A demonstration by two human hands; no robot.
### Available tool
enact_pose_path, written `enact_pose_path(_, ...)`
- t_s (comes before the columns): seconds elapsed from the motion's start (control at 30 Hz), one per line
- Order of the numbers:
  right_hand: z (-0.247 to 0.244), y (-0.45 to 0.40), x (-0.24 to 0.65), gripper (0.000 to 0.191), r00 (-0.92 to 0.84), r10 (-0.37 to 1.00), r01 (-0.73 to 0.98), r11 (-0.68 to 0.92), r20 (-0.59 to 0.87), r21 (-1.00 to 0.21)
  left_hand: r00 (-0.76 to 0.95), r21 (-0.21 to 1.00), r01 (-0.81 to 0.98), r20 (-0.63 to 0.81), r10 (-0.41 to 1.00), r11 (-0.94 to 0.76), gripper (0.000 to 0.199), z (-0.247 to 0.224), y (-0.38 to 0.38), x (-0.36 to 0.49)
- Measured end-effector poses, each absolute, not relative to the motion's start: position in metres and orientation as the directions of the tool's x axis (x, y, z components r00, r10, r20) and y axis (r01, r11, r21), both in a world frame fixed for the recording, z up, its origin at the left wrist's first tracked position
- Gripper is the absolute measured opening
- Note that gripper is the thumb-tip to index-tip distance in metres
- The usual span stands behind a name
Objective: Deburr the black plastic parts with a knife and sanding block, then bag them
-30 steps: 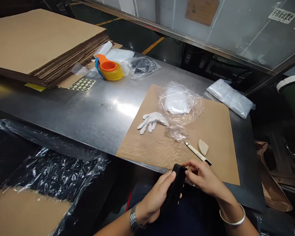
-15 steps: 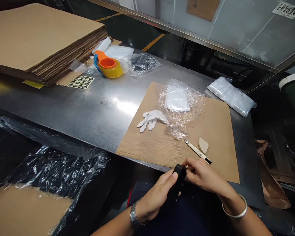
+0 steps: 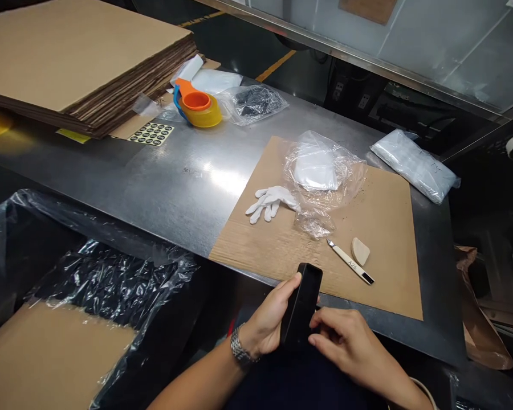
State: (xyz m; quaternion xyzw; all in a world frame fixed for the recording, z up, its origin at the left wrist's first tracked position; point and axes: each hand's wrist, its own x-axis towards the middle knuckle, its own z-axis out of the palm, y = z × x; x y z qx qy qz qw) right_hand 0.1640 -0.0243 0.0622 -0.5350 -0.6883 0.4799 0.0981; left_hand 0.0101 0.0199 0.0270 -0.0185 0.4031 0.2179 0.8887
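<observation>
My left hand (image 3: 270, 319) is closed around a long black hollow part (image 3: 303, 302) with rounded corners and a raised rim, held tilted in front of the table's edge. Its thumb lies along the part's left side. Just right of the part is my right hand (image 3: 346, 344), fingers bent, thumb and index tips slightly apart, with nothing visible between them. Whether its index finger touches the part I cannot tell. Beyond the hands, a trimming knife (image 3: 350, 262) marked A26 and a pale wedge-shaped block (image 3: 361, 251) lie on a cardboard sheet (image 3: 385, 216).
A white glove (image 3: 271, 202) and an opened plastic bag (image 3: 316, 165) with white contents lie on the cardboard. An orange and yellow tape dispenser (image 3: 200, 108), a sticker sheet (image 3: 151, 134) and stacked cardboard (image 3: 85, 51) stand further left. A plastic-lined box (image 3: 60, 347) is at lower left.
The black part has turned so its hollow face shows more. My right hand has moved down along its right side, and its fingers have loosened. The view has shifted slightly.
</observation>
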Motion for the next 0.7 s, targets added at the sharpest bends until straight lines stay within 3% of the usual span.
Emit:
enact_pose_path(0.2, 0.056, -0.026, 0.155, 0.016, -0.415, 0.791, 0.698, -0.040, -0.449, -0.715, 0.523, 0.360, -0.420, -0.654, 0.547, 0.833, 0.025, 0.028, 0.013, 0.015)
enact_pose_path(0.33, 0.052, -0.020, 0.156, 0.010, -0.418, 0.798, 0.713, -0.008, -0.434, -0.701, 0.510, 0.380, -0.401, -0.663, 0.548, 0.834, 0.020, 0.027, 0.011, 0.017)
enact_pose_path(0.43, 0.047, -0.012, 0.161, 0.011, -0.370, 0.856, 0.716, 0.016, -0.360, -0.698, 0.545, 0.288, -0.421, -0.678, 0.493, 0.860, 0.021, 0.022, 0.012, 0.015)
enact_pose_path(0.57, 0.040, -0.003, 0.171, 0.017, -0.197, 0.966, 0.686, 0.015, -0.165, -0.727, 0.735, -0.004, -0.312, -0.635, 0.239, 0.950, 0.047, 0.016, 0.017, 0.010)
enact_pose_path(0.7, 0.044, -0.007, 0.174, 0.021, -0.134, 0.990, 0.625, 0.057, -0.036, -0.779, 0.770, -0.105, -0.365, -0.593, 0.236, 0.925, 0.049, 0.013, 0.022, 0.007)
